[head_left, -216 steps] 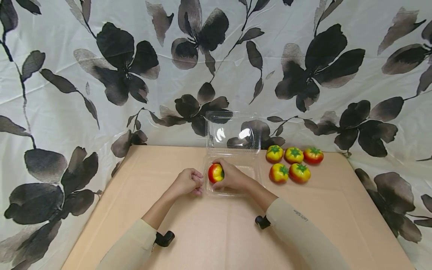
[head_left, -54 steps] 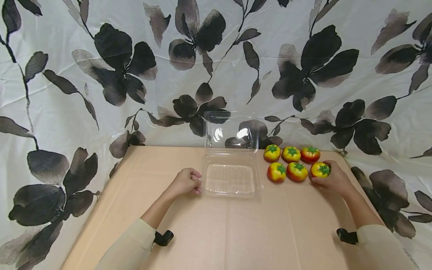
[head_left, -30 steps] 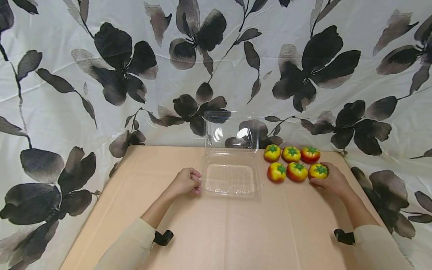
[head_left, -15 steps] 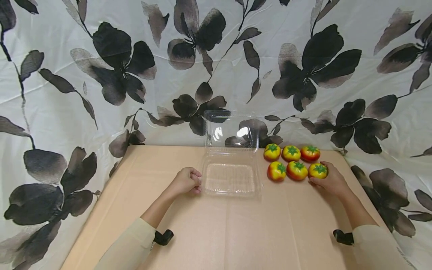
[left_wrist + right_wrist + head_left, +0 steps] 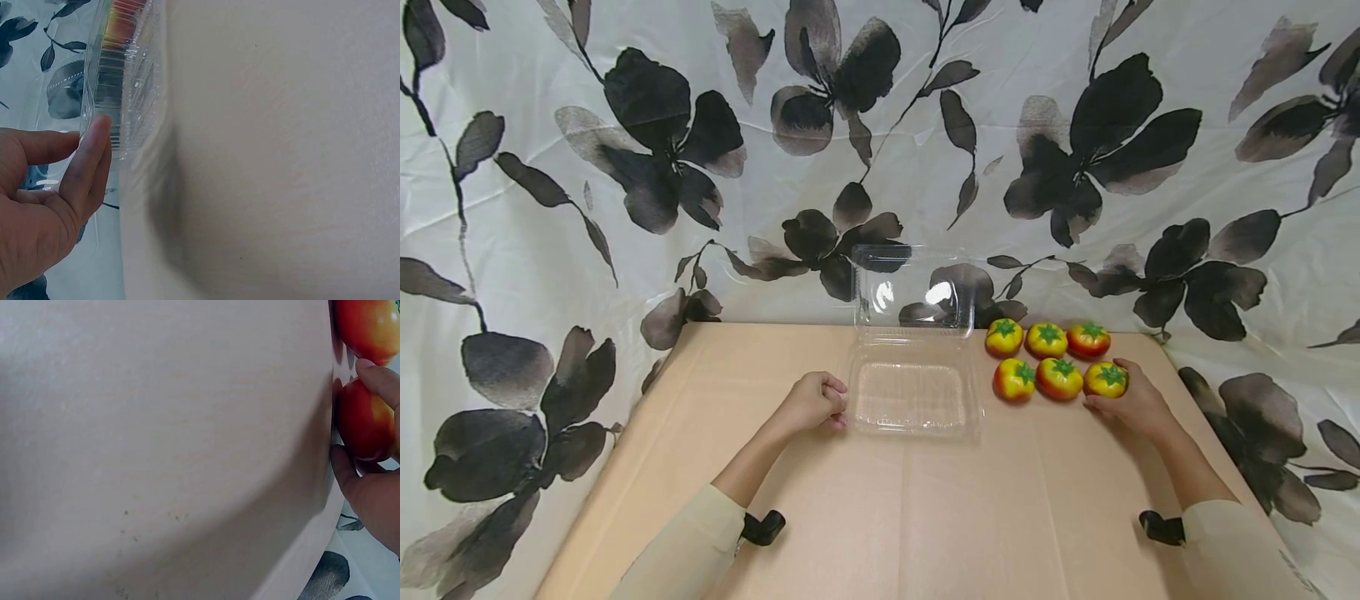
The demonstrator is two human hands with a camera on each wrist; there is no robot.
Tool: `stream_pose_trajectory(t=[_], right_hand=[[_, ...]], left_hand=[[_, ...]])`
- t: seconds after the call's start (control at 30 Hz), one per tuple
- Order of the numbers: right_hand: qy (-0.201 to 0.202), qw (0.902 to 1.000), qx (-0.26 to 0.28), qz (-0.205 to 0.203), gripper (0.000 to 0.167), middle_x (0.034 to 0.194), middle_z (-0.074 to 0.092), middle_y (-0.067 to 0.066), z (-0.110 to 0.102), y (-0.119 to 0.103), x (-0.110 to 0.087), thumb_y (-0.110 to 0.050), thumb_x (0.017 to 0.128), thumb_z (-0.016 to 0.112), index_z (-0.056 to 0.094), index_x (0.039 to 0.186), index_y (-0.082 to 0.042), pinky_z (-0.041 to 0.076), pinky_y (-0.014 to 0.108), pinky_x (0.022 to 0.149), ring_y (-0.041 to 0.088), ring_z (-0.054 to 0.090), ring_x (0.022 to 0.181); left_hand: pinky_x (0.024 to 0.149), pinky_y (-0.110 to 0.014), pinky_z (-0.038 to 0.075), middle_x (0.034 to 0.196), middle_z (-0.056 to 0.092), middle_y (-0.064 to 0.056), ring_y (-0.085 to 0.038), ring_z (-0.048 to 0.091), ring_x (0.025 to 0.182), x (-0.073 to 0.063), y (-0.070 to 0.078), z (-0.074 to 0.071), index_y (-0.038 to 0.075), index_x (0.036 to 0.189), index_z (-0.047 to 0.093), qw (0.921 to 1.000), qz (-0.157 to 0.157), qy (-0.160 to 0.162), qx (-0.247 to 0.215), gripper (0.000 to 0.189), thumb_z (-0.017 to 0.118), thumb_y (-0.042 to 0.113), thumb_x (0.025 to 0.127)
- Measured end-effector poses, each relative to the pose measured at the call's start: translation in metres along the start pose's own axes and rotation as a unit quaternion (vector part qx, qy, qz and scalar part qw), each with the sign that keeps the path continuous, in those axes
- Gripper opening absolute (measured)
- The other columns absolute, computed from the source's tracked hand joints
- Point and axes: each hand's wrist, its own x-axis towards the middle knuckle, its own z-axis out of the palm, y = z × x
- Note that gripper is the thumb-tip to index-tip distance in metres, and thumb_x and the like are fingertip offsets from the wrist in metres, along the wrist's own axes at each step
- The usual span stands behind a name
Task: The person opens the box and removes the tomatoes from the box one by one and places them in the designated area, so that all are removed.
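My left hand [image 5: 812, 404] pinches the left rim of a clear plastic clamshell container [image 5: 913, 400], thumb and fingertips meeting at its edge in the left wrist view. The container's lid [image 5: 917, 292] stands raised at the back, and its base holds nothing. Over on the right, my right hand [image 5: 1138, 402] grips a red-and-yellow tomato [image 5: 1106, 380] with a green star-shaped top. That tomato sits at the right end of the front row. In the right wrist view, thumb and fingers lie around the tomato [image 5: 365, 422], close beside a neighbouring tomato [image 5: 369, 328].
More tomatoes stand in two rows right of the container, among them a front one [image 5: 1059, 379] and a back one [image 5: 1088, 341]. The tan tabletop [image 5: 910, 517] ends at a floral cloth [image 5: 955, 167] hanging behind it.
From inside the container, my right hand has carried the tomato right to the end of the front row. Lately it has shifted only slightly left with it. The left hand stays at the rim.
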Motion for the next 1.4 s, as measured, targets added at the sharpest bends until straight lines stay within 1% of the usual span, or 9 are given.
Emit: stream_pose_trajectory(t=[0.27,0.47,0.7,0.8,0.97,1.03,1.1,1.27,1.4], right_hand=[[-0.003,0.9999,0.015,-0.003,0.117,0.151,0.023,0.046,-0.001,0.003,-0.001,-0.044,0.092,0.076,-0.001,0.155,0.016,0.028,0.077,0.115,0.061,0.031,0.136],[-0.004,0.9998,0.018,-0.003,0.117,0.151,0.022,0.047,-0.001,0.005,-0.002,-0.045,0.093,0.075,-0.002,0.155,0.017,0.027,0.077,0.116,0.062,0.03,0.136],[0.0,0.9998,0.02,0.007,0.118,0.151,0.018,0.049,-0.002,0.005,-0.004,-0.046,0.093,0.075,-0.003,0.155,0.017,0.026,0.077,0.116,0.062,0.028,0.137],[0.009,0.9997,0.022,0.003,0.118,0.153,0.016,0.049,-0.002,0.003,-0.005,-0.047,0.092,0.076,-0.002,0.156,0.016,0.026,0.078,0.116,0.063,0.026,0.138],[0.017,0.9994,0.03,-0.008,0.117,0.154,0.014,0.048,-0.01,-0.003,-0.01,-0.049,0.093,0.073,-0.002,0.157,0.014,0.029,0.077,0.114,0.064,0.026,0.138],[0.015,0.9992,0.037,-0.008,0.115,0.155,0.014,0.048,-0.014,-0.005,-0.012,-0.049,0.095,0.072,-0.003,0.158,0.012,0.03,0.078,0.113,0.064,0.024,0.139],[0.018,0.999,0.04,-0.01,0.113,0.155,0.014,0.047,-0.016,-0.009,-0.012,-0.047,0.096,0.071,-0.002,0.158,0.012,0.03,0.078,0.113,0.065,0.023,0.14],[0.04,0.9979,0.031,-0.041,0.105,0.153,0.02,0.047,-0.017,-0.019,-0.014,-0.04,0.096,0.072,0.006,0.158,0.013,0.031,0.08,0.11,0.066,0.026,0.138],[0.059,0.9957,0.017,-0.069,0.1,0.152,0.024,0.047,-0.019,-0.031,-0.016,-0.037,0.096,0.073,0.012,0.157,0.013,0.033,0.08,0.108,0.066,0.03,0.136]], left_hand=[[0.067,-0.04,0.068,0.086,0.071,-0.023,-0.019,0.072,0.062,0.0,0.001,0.001,-0.011,0.117,0.059,1.0,0.002,0.002,0.003,0.026,0.061,-0.006,0.092],[0.065,-0.038,0.067,0.085,0.071,-0.02,-0.019,0.072,0.062,-0.001,0.002,0.001,-0.012,0.118,0.059,0.9999,0.01,0.005,0.011,0.026,0.063,-0.006,0.092],[0.064,-0.036,0.067,0.083,0.07,-0.017,-0.019,0.072,0.062,0.002,0.001,0.002,-0.011,0.118,0.059,1.0,0.006,0.006,0.001,0.027,0.064,-0.005,0.092],[0.064,-0.037,0.067,0.084,0.071,-0.018,-0.02,0.073,0.063,0.001,0.001,0.001,-0.011,0.119,0.059,0.9999,0.008,0.008,0.0,0.028,0.064,-0.005,0.092],[0.067,-0.04,0.068,0.09,0.071,-0.025,-0.021,0.073,0.064,0.001,0.0,0.002,-0.012,0.12,0.059,0.9999,0.007,0.005,-0.006,0.029,0.064,-0.004,0.092],[0.068,-0.041,0.068,0.091,0.071,-0.025,-0.02,0.073,0.064,0.001,-0.001,0.003,-0.011,0.121,0.059,1.0,0.005,0.002,-0.007,0.03,0.064,-0.003,0.093],[0.067,-0.04,0.068,0.089,0.071,-0.023,-0.02,0.073,0.064,0.002,-0.002,0.003,-0.011,0.121,0.059,1.0,0.005,0.001,-0.005,0.029,0.064,-0.003,0.093],[0.067,-0.039,0.067,0.092,0.07,-0.023,-0.021,0.072,0.066,0.003,-0.005,0.001,-0.009,0.122,0.059,1.0,0.008,-0.002,0.001,0.027,0.063,0.002,0.097],[0.069,-0.04,0.067,0.096,0.069,-0.019,-0.027,0.074,0.072,0.002,-0.005,-0.004,-0.007,0.123,0.059,0.9998,0.009,0.009,0.012,0.028,0.063,0.009,0.101]])
